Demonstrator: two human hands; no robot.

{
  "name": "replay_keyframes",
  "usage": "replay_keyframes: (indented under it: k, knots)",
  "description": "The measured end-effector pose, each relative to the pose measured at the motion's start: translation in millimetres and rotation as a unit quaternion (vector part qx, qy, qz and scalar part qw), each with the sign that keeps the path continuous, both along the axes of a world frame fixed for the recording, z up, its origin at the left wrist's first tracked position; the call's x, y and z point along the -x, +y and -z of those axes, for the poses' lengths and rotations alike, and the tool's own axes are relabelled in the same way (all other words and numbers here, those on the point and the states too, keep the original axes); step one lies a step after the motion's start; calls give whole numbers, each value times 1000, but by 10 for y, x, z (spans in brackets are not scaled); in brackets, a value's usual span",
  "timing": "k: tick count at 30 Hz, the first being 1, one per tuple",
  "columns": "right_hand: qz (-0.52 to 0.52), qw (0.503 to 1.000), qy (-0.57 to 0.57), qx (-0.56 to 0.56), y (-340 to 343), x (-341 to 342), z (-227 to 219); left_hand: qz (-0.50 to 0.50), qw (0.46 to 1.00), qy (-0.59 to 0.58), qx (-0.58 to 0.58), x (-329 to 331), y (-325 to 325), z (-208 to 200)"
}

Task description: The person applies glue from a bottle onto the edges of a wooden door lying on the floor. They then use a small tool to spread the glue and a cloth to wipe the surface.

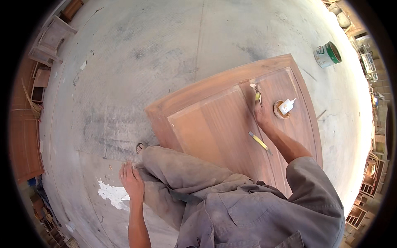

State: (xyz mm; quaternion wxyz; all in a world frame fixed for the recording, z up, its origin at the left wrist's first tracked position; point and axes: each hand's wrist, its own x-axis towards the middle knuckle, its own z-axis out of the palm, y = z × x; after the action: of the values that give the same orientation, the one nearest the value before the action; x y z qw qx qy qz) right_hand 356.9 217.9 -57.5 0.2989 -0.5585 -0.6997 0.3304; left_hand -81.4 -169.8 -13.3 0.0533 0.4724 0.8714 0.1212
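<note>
Right hand [259, 110]: I see it gripping a yellow piece [258, 96] at the panel [219, 124].
Left hand [132, 177]: by the knee [153, 194]; closed or not, I can't tell.
Bottle [286, 107]: beside right hand.

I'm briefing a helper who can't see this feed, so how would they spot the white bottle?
Find the large wooden panel on the floor. On it, just right of the person's right hand, a small round dish carries the white bottle. Its white body and narrow tip set it apart from the brownish dish and the slim yellow tool lying nearby.
</note>
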Motion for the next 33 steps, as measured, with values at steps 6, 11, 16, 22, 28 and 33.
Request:
replay_keyframes:
  k: [6, 11, 16, 22, 28, 33]
  knots:
    - [-48, 979, -159, -122, 653, 146, 188, -97, 991, -94, 17, -159, 275, -41]
    - [-114, 921, -352, -120, 434, 365, 369, -120, 987, -106, -22, -37, 204, 72]
    - [-143, 923, -328, -141, 367, 358, 336, -123, 986, -108, -9, -14, 275, 65]
    - [-160, 914, -354, -115, 339, 398, 282, -106, 991, -77, -6, -1, 264, 146]
    - [-167, 904, -369, -133, 385, 256, 304, -111, 991, -79, 8, -49, 311, 82]
    - [-190, 921, -320, -112, 505, 91, 309, -121, 988, -91, 7, -52, 321, 67]
